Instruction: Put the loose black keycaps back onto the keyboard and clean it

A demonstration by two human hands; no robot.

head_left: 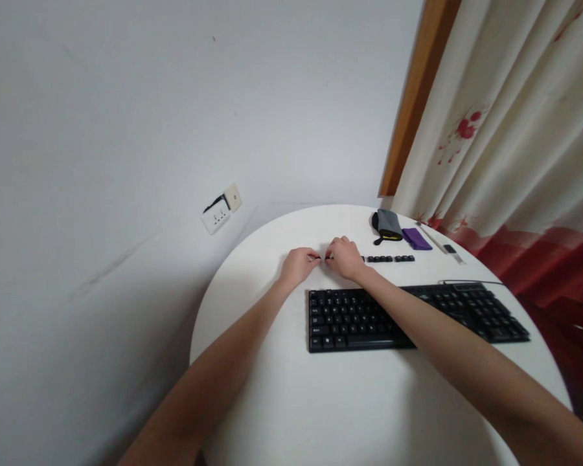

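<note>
Both hands are close together over the far middle of the white round table [272, 330]. My left hand [297, 265] is closed in a pinch, with a small black keycap just showing at its fingertips. Facing it, my right hand [346, 259] also pinches a small black piece that looks like a keycap, mostly covered by the fingers. To the right of that hand, several loose black keycaps [379, 259] lie in a line of small groups. A black keyboard [369, 343] lies nearer to me, partly hidden by my right forearm; its top row of keys seems to be off.
Beyond the keycaps are a grey and black pouch [389, 224], a folded purple cloth [416, 239] and a brush-like tool [432, 238]. A cable [471, 281] runs behind the keyboard. The wall with a socket [216, 217] stands left, a curtain [466, 155] right.
</note>
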